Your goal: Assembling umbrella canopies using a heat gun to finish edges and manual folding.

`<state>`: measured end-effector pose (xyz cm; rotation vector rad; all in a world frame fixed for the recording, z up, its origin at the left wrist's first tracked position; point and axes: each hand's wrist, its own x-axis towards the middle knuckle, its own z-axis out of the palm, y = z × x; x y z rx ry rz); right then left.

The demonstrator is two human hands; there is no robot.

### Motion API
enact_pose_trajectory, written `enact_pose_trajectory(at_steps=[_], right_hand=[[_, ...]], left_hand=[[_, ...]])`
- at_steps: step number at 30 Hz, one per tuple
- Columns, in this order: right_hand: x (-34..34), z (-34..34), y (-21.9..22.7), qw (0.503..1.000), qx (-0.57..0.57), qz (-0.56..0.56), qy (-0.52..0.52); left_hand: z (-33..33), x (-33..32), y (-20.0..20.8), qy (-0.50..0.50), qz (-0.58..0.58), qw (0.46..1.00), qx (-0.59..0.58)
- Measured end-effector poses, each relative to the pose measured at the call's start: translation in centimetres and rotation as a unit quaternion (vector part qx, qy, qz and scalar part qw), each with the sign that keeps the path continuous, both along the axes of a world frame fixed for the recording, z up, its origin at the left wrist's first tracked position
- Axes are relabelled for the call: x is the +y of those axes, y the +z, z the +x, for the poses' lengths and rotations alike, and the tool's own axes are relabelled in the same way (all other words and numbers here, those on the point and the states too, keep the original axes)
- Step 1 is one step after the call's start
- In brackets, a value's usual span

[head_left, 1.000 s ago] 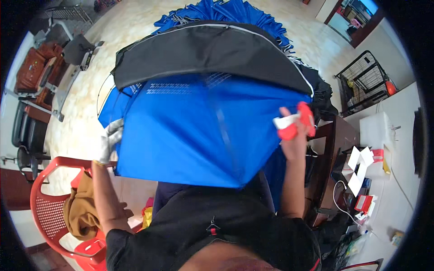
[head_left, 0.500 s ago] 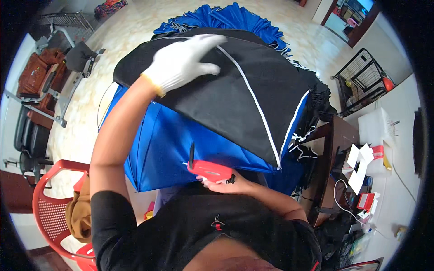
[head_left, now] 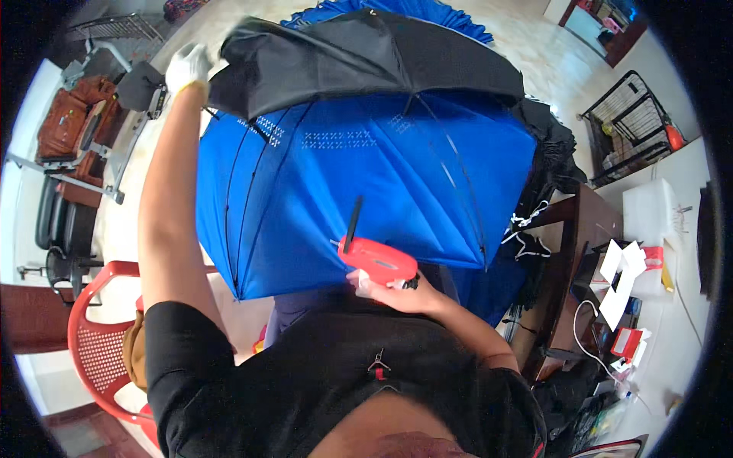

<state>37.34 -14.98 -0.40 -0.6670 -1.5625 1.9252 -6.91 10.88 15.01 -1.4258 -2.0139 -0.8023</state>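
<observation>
Left hand: your left hand in a white knit glove point(head_left: 188, 67) is raised far out on an outstretched bare arm, fingers closed over the rim of the black fabric umbrella canopy point(head_left: 366, 61).
Right hand: your right hand point(head_left: 393, 294) is close to your chest, wrapped around the grip of a red plastic tagging gun with a black needle point(head_left: 374, 258); fingers are pressed around its handle, and the glove on this hand is barely visible.
Gun position: it lies against the lower edge of the blue fabric umbrella canopy with thin dark ribs point(head_left: 359, 191), needle pointing up over the blue cloth.
Canopy stack: the black canopy overlaps the top of the blue one; both are spread open in front of you, above your lap.
Behind: a heap of folded blue umbrellas point(head_left: 427, 19) sits on the floor just beyond the black canopy.
Lower left: a red plastic lattice chair point(head_left: 95, 343) is beside your left arm.
Right side: a dark wooden table point(head_left: 584, 229) carries white paper tags point(head_left: 622, 271); a black wire rack point(head_left: 626, 114) stands further off.
</observation>
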Motion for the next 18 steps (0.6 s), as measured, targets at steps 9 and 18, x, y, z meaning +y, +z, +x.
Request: enact_pose_trajectory(at_steps=[9, 18], right_hand=[[0.5, 0.3, -1.1, 0.999, 0.011, -0.048, 0.003], [1.6, 1.0, 2.7, 0.968, 0.053, -0.225, 0.097]], left_hand=[[6.9, -11.6, -8.3, -0.144, -0.304, 0.881, -0.332], [6.9, -8.4, -10.7, -0.323, -0.283, 0.672, -0.603]])
